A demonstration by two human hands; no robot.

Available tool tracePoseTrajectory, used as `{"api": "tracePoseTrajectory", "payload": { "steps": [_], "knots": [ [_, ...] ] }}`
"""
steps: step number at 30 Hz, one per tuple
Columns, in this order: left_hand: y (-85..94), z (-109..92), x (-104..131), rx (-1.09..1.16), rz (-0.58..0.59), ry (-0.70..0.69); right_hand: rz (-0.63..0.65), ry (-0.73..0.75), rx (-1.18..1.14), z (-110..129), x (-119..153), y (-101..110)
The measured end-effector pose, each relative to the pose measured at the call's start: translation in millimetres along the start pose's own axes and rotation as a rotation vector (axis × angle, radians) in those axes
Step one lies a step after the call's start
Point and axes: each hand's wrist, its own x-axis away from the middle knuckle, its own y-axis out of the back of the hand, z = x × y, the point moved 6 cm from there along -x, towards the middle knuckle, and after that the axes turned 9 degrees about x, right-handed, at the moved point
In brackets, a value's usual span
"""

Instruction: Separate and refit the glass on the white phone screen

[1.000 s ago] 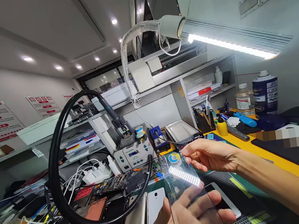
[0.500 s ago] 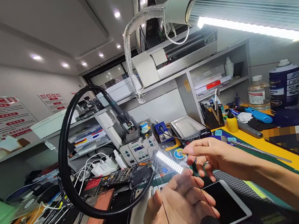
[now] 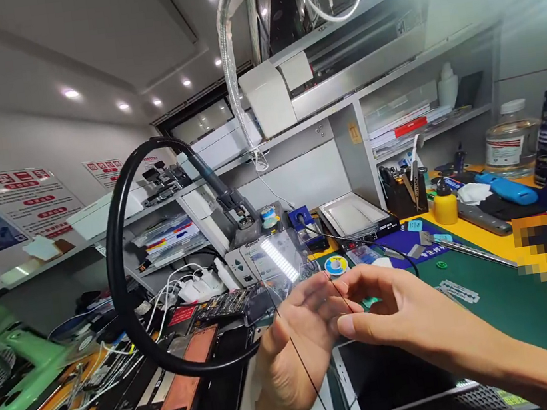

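A clear glass screen protector [image 3: 281, 261] with dark edge lines is held up tilted, the lamp's white reflection lying across its upper part. My left hand [image 3: 302, 349] is behind it with curled fingers, gripping it by its edges. At the right edge, the thumb and fingers of my right hand [image 3: 385, 304] pinch the glass. Below the hands, a white-framed phone [image 3: 402, 379] with a dark screen lies face up on a black perforated pad [image 3: 480, 399].
A black hose [image 3: 115, 280] loops up at the left, over stacked phone parts [image 3: 187, 391]. A razor blade [image 3: 459, 291] and metal tweezers [image 3: 481, 248] lie on the green mat [image 3: 534, 312]. A solder spool [image 3: 336, 265] and a yellow bottle [image 3: 444, 202] stand farther back.
My right hand has come down and closed on the glass's right edge; before, its fingers were looser near the top. My left hand and the glass have tilted slightly, and the view has shifted.
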Motion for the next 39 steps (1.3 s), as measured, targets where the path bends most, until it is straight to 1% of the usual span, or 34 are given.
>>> {"api": "tracePoseTrajectory", "payload": {
  "steps": [6, 13, 21, 30, 34, 39],
  "knots": [
    [0.8, 2, -1, -0.078, -0.027, 0.007, -0.050, -0.038, 0.072, 1, 1, 1],
    [1.5, 5, 2, -0.062, -0.074, -0.017, -0.062, -0.072, 0.098, 4, 1, 0],
    [2.4, 7, 2, -0.056, -0.062, -0.023, -0.075, -0.107, 0.102, 5, 0, -1],
    [5.6, 10, 1, -0.034, -0.071, -0.019, -0.088, -0.134, 0.108, -4, 0, -3],
    [5.8, 10, 3, -0.035, -0.098, -0.008, -0.088, -0.136, 0.109, -6, 0, -3],
    [5.7, 12, 4, -0.016, -0.103, 0.007, -0.130, -0.156, 0.139, -6, 3, -1]
  ]
}}
